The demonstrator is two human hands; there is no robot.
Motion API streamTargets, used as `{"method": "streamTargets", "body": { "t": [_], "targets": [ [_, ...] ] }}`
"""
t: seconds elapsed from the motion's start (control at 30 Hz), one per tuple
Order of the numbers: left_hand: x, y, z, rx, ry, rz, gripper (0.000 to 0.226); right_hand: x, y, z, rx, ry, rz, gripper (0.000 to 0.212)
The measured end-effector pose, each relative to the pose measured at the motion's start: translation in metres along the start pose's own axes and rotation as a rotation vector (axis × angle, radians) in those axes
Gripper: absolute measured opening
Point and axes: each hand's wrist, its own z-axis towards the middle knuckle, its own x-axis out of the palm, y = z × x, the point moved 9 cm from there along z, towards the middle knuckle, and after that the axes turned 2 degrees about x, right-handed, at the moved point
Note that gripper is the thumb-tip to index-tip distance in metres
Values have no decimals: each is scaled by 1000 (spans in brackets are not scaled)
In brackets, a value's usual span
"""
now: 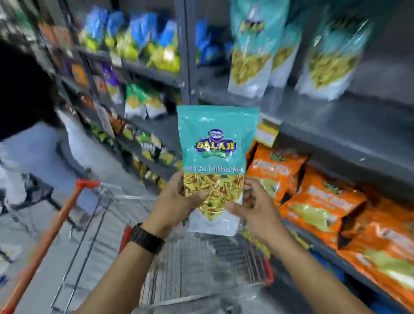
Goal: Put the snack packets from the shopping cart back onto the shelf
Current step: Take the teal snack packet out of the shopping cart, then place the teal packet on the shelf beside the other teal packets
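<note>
A teal snack packet (216, 144) with a purple and yellow logo and a clear window of yellow mix stands upright in front of me. My left hand (173, 203) grips its lower left side, and my right hand (254, 210) holds its lower right edge. It hangs above the wire shopping cart (195, 263), whose basket lies below my forearms. Matching teal packets (253, 44) stand on the dark grey shelf (322, 120) up to the right. What lies inside the cart is blurred.
Orange snack packets (320, 204) fill the shelf below on the right. Blue and yellow packets (136, 37) line the shelves farther left. The cart's red handle (40, 247) runs along the lower left. A person in light clothing (5, 178) stands at the left edge.
</note>
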Motion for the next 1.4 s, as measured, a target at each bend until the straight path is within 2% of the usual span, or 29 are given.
{"method": "streamTargets", "body": {
  "t": [0.2,0.33,0.43,0.5,0.63,0.77,0.87,0.93,1.0,1.03,1.1,1.17,1.2,1.27,1.33,1.4],
  "targets": [
    [107,-152,78,392,222,-49,52,-135,138,16,-304,-329,-125,52],
    [176,-206,137,539,293,-45,62,-204,175,41,-315,-564,-212,49],
    [214,-215,183,526,320,-24,66,-235,184,65,-270,-713,-284,44],
    [231,-215,210,517,347,-34,59,-246,186,82,-264,-772,-323,44],
    [246,-191,254,411,372,-8,67,-247,168,113,-238,-808,-365,47],
    [249,-171,272,430,429,-20,54,-242,145,128,-262,-852,-384,48],
    [243,-164,275,439,501,-23,58,-238,139,126,-255,-886,-386,53],
    [221,-159,279,419,462,-15,63,-240,136,113,-239,-1014,-429,57],
    [172,-160,290,469,257,-31,50,-231,146,94,-336,-1168,-466,48],
    [140,-163,295,503,96,-28,38,-219,154,93,-409,-1178,-476,42],
    [83,-161,311,500,-172,-13,23,-184,170,115,-500,-1034,-507,35],
    [53,-156,337,433,-225,-10,33,-142,179,161,-469,-775,-493,35],
    [48,-151,353,365,-169,-20,49,-122,179,186,-418,-651,-479,41],
    [53,-142,380,245,24,-59,77,-99,173,235,-271,-506,-463,66],
    [64,-134,397,182,203,-62,89,-94,164,270,-122,-474,-403,94],
    [71,-126,407,149,302,-72,93,-100,154,294,-35,-473,-336,104]
  ]
}}
